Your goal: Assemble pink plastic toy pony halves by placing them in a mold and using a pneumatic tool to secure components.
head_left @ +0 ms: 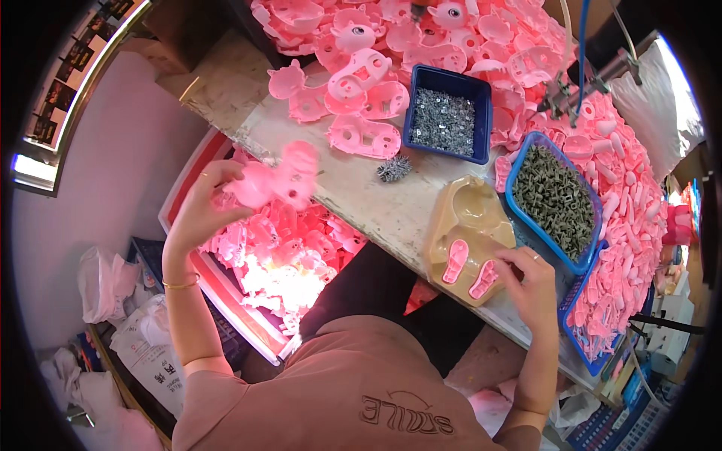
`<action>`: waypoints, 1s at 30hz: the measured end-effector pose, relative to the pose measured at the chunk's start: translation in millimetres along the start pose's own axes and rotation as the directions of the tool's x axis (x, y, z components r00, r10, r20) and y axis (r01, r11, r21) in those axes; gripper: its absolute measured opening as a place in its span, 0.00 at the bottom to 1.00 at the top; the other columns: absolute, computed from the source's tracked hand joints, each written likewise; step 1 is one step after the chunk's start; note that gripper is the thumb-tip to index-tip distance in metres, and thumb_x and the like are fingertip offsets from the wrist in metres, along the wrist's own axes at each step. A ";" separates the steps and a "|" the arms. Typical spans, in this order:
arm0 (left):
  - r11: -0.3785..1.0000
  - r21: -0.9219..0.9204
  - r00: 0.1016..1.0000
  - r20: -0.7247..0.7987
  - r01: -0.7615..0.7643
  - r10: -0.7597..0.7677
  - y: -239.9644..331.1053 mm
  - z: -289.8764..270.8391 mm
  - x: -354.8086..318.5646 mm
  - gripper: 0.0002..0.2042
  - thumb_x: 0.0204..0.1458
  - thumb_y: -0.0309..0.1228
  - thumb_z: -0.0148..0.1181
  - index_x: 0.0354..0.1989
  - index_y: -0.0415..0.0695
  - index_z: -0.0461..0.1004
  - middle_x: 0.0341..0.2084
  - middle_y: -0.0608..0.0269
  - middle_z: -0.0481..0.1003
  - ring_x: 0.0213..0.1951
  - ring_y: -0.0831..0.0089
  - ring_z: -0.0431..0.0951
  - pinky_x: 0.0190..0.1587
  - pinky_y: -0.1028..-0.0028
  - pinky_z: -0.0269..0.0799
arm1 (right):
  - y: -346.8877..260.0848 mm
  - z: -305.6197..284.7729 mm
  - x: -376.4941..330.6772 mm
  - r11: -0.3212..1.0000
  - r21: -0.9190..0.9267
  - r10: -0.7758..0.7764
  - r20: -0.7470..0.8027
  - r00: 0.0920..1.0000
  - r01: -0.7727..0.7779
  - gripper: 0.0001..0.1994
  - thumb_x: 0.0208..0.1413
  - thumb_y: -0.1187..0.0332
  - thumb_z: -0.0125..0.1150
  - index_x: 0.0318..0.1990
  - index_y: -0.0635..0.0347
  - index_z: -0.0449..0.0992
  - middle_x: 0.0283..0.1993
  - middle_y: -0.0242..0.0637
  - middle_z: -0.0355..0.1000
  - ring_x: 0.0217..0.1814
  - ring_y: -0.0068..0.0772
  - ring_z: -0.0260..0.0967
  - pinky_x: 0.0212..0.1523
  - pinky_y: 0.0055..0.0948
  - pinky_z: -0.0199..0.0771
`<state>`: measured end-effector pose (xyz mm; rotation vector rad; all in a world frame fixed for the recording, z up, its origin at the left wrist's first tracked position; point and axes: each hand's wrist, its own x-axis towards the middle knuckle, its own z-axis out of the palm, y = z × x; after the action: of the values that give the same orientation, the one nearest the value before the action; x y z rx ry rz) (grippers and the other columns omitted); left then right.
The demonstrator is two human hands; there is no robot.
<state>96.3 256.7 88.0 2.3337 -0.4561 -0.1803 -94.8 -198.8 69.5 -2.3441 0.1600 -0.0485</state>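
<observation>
My left hand [201, 207] is raised over the bin at the left, thumb and fingers around a pink plastic animal-shaped shell [289, 177]. Motion blurs the shell, so its details are lost. At the table's near edge stands a tan moulded fixture [472, 207] with rounded hollows. Two small pink limb-shaped parts, a left one [456, 261] and a right one [483, 279], lie in its near end. My right hand [530, 286] has thumb and fingertips pinched at the right part's upper edge.
A dark blue tray [487, 113] holds small metal pieces; a blue basket [515, 180] holds dark screws. A clump of metal bits [394, 168] lies nearby. Pink shells [361, 75] heap at the back, small pink parts [628, 195] at right. A bin [218, 301] holds more shells. Hoses hang above.
</observation>
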 end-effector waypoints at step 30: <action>0.686 -0.705 0.897 0.166 -0.181 0.408 121.2 197.3 47.9 0.29 0.61 0.32 0.59 0.68 0.43 0.54 0.65 0.55 0.62 0.63 0.63 0.66 0.62 0.63 0.66 | -1.2 63.7 -23.2 0.884 -0.446 -0.330 -0.381 0.864 0.141 0.25 0.38 0.83 0.62 0.50 0.64 0.79 0.58 0.40 0.69 0.50 0.42 0.68 0.52 0.37 0.68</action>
<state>56.6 30.7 31.3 1.4766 -0.7774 -0.4787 -112.3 -150.0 26.0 -2.7212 0.1050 -0.7553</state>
